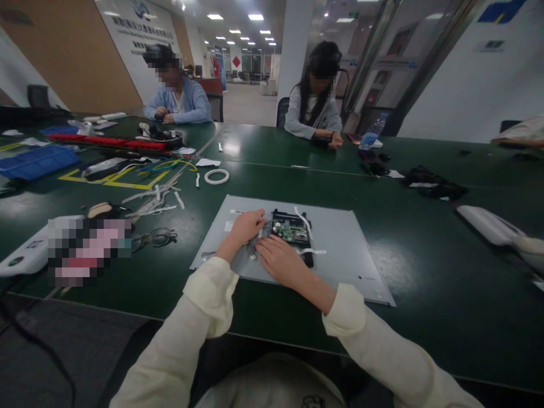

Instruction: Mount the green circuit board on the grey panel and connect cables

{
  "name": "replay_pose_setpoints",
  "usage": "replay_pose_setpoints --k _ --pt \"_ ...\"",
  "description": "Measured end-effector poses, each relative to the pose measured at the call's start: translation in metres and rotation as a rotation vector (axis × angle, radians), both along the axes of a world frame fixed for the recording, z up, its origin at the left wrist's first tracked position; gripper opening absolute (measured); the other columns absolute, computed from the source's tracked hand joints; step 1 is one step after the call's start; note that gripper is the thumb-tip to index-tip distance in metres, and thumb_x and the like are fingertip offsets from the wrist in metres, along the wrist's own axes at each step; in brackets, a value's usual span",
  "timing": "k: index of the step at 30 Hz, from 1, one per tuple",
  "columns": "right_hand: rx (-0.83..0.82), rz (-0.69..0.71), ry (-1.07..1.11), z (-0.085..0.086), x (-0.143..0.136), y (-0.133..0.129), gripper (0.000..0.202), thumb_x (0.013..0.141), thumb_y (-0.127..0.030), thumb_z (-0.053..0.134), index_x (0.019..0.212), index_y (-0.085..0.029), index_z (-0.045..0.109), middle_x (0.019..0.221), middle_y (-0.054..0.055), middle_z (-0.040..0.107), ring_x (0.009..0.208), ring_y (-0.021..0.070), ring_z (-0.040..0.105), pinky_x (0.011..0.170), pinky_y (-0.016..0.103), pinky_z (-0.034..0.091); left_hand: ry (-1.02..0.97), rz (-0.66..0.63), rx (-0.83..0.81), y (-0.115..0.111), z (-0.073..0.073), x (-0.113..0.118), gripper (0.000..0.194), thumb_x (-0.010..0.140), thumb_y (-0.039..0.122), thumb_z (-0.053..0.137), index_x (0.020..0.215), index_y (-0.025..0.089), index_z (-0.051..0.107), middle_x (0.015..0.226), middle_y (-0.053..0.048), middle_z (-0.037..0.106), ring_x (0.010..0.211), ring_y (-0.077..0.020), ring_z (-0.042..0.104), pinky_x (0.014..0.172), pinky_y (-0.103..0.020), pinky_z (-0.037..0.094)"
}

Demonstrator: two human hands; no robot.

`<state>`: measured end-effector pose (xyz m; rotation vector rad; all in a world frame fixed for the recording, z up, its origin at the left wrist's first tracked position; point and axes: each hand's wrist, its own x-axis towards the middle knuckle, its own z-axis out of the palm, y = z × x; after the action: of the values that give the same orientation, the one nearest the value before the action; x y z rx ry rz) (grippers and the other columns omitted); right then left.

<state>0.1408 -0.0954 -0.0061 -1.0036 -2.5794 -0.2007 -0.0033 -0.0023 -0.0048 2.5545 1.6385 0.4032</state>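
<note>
A grey flat panel (340, 255) lies on the green table, with a green circuit board (291, 231) in a black frame on it. Grey cables (251, 249) bunch up at the board's left side. My left hand (246, 228) is closed at the upper end of these cables, its fingertips by the board's left edge. Just below, my right hand (278, 259) has its fingers bent over the cables. What exactly the fingertips pinch is too small to tell. White tape strips (313, 251) cross the frame's right side.
Left of the panel are glasses (157, 239), a tape roll (216, 177), loose tape strips and a white device (38, 246). A blue tray (42, 161) lies farther left. Two people sit across the table (250, 147). A bottle (374, 130) and black items are at the right.
</note>
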Motion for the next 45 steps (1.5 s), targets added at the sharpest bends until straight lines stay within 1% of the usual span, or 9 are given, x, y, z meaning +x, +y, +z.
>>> replay_pose_setpoints --k 4,9,12,17,21,25,31,36,45 --pt "-0.016 0.003 0.003 0.002 0.0 -0.001 0.028 0.089 -0.017 0.039 0.107 -0.01 0.059 0.111 0.011 0.059 0.107 0.0187 0.051 0.104 0.035 0.031 0.054 0.045 0.03 -0.002 0.001 0.004 0.024 0.089 0.038 0.04 0.101 0.022 0.053 0.085 -0.005 0.066 0.083 -0.0199 0.061 0.065 -0.026 0.038" --pt "-0.048 0.023 0.037 0.007 0.002 -0.004 0.027 0.09 -0.024 0.042 0.107 -0.012 0.059 0.113 0.011 0.057 0.108 0.0202 0.05 0.106 0.041 0.027 0.044 0.18 0.029 -0.003 0.001 0.007 0.036 0.085 0.043 0.046 0.111 0.019 0.047 0.092 -0.008 0.066 0.09 -0.0218 0.061 0.07 -0.027 0.04" --pt "-0.054 0.063 0.102 0.012 0.004 -0.008 0.034 0.089 -0.032 0.044 0.116 -0.013 0.055 0.128 0.012 0.047 0.119 0.0218 0.041 0.106 0.043 0.026 -0.024 0.205 0.034 -0.004 0.0 0.005 0.041 0.085 0.039 0.047 0.12 0.018 0.042 0.091 -0.008 0.066 0.089 -0.0216 0.061 0.071 -0.027 0.041" --pt "-0.17 0.233 0.084 0.02 0.005 -0.014 0.054 0.081 -0.04 0.055 0.129 -0.017 0.044 0.141 0.01 0.03 0.129 0.0225 0.026 0.107 0.041 0.026 -0.165 0.243 0.019 -0.005 0.0 -0.003 0.042 0.084 0.023 0.046 0.124 0.014 0.04 0.084 -0.008 0.066 0.085 -0.0209 0.062 0.071 -0.027 0.042" --pt "-0.258 0.263 0.072 0.02 0.006 -0.015 0.054 0.083 -0.035 0.054 0.132 -0.017 0.04 0.145 0.01 0.022 0.131 0.0205 0.025 0.106 0.039 0.027 -0.237 0.256 0.045 -0.007 0.002 -0.009 0.043 0.082 0.016 0.044 0.125 0.015 0.041 0.085 -0.006 0.066 0.084 -0.0187 0.061 0.074 -0.027 0.042" --pt "-0.282 0.256 0.072 0.014 0.006 -0.012 0.054 0.085 -0.036 0.051 0.134 -0.016 0.037 0.145 0.011 0.021 0.131 0.0208 0.024 0.107 0.039 0.026 -0.251 0.288 0.106 -0.012 0.002 -0.015 0.042 0.084 0.018 0.042 0.126 0.016 0.041 0.092 -0.008 0.065 0.088 -0.0194 0.06 0.076 -0.027 0.042" --pt "-0.162 0.114 0.08 -0.001 0.009 0.012 0.054 0.086 -0.038 0.05 0.134 -0.016 0.038 0.142 0.012 0.027 0.133 0.0245 0.016 0.108 0.044 0.021 -0.256 0.341 0.267 -0.018 0.005 -0.03 0.037 0.085 0.017 0.039 0.122 0.015 0.044 0.101 -0.011 0.062 0.096 -0.0225 0.056 0.081 -0.031 0.04" --pt "-0.095 -0.076 0.083 -0.011 0.027 0.044 0.052 0.086 -0.038 0.049 0.132 -0.016 0.04 0.141 0.014 0.028 0.133 0.0283 0.015 0.106 0.049 0.021 -0.239 0.412 0.337 -0.024 0.01 -0.033 0.034 0.086 0.018 0.038 0.119 0.017 0.045 0.106 -0.011 0.059 0.101 -0.0244 0.052 0.083 -0.035 0.039" --pt "-0.06 -0.569 0.039 -0.016 0.087 0.084 0.054 0.084 -0.047 0.044 0.132 -0.022 0.04 0.145 0.012 0.018 0.132 0.0377 0.007 0.098 0.065 0.016 -0.283 0.299 0.277 -0.02 0.0 -0.031 0.032 0.087 0.02 0.04 0.118 0.015 0.045 0.103 -0.01 0.058 0.095 -0.0214 0.053 0.081 -0.033 0.04"
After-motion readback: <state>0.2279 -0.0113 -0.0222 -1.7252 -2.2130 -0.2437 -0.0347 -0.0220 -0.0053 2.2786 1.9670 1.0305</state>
